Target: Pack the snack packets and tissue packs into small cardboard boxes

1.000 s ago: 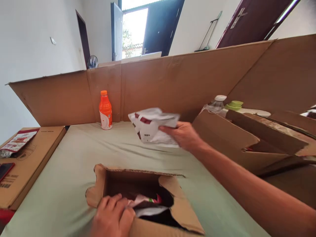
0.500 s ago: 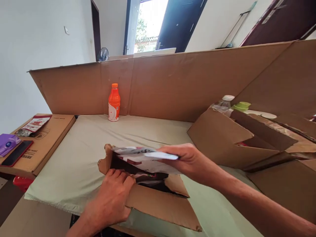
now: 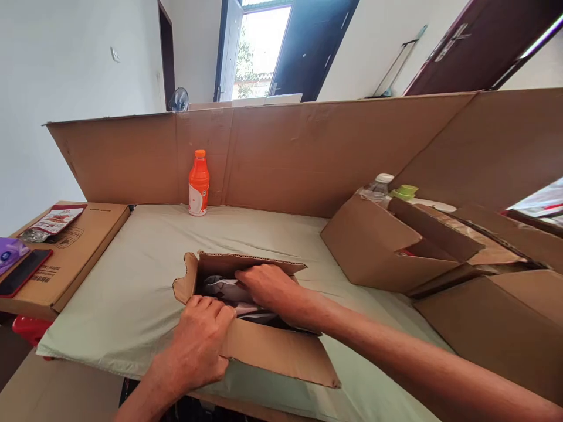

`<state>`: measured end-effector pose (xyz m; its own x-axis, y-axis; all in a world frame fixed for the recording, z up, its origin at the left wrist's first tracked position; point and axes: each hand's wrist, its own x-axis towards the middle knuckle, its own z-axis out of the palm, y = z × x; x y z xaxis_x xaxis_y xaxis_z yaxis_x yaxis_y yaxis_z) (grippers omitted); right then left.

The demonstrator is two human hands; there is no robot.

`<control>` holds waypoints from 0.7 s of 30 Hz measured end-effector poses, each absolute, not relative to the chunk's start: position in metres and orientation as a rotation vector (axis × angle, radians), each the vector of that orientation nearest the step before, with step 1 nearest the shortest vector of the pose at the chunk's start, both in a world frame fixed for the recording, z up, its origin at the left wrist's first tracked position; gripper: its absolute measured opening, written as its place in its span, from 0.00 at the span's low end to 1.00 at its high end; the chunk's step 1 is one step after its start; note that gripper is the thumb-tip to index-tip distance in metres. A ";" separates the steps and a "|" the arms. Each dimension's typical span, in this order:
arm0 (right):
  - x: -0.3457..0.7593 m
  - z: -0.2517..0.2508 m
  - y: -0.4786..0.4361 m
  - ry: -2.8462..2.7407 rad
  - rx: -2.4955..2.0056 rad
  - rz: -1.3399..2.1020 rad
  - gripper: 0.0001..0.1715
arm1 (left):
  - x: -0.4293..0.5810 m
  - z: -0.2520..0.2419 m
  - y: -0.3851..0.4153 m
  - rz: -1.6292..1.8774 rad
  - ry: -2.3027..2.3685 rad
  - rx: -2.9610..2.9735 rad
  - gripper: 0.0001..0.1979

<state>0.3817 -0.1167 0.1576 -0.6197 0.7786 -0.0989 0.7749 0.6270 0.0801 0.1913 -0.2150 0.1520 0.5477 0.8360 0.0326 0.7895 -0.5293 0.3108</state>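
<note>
Head view: at lower centre of the frame, the near rim of the cardboard box (image 3: 281, 354) is being gripped by the left hand (image 3: 204, 331), presumably so that the box is being steadied. Inside, the printed white packet (image 3: 222, 288) is being touched by the right hand (image 3: 270, 287), lying just left of its fingers; whether it is being pinched cannot be told.
</note>
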 end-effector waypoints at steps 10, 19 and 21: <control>0.373 0.165 -0.113 2.652 1.275 0.027 0.11 | 0.191 0.148 -0.212 0.322 1.367 2.540 0.26; 0.427 0.213 -0.139 2.928 1.414 0.065 0.18 | 0.190 0.147 -0.211 0.388 1.337 2.579 0.27; 0.437 0.209 -0.141 3.061 1.341 0.018 0.15 | 0.190 0.144 -0.212 0.463 1.321 2.611 0.30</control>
